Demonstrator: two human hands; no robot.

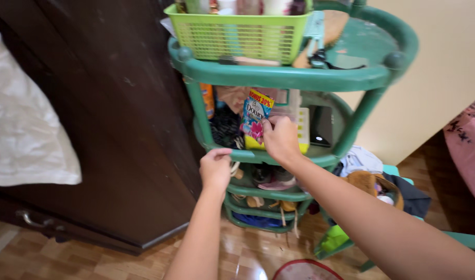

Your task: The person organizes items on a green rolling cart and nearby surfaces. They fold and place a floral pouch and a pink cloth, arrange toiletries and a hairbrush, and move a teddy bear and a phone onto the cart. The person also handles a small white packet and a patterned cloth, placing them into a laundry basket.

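A green plastic tiered rack (279,78) stands in front of me. My left hand (215,167) grips the front rail of its second shelf. My right hand (280,138) reaches into that shelf and pinches a blue and pink sachet pack (255,116) with a yellow top, held upright at the shelf's front. Behind the pack sit a clear container with a yellow-green part (301,124), a dark flat device (322,125) and an orange bottle (208,99).
A lime green basket (237,36) with bottles sits on the top shelf beside a brush. Lower shelves hold shoes. A dark wooden cabinet (118,129) stands at left with a white cloth (25,129) hanging. Clothes and a brown bag (375,184) lie at right on tiled floor.
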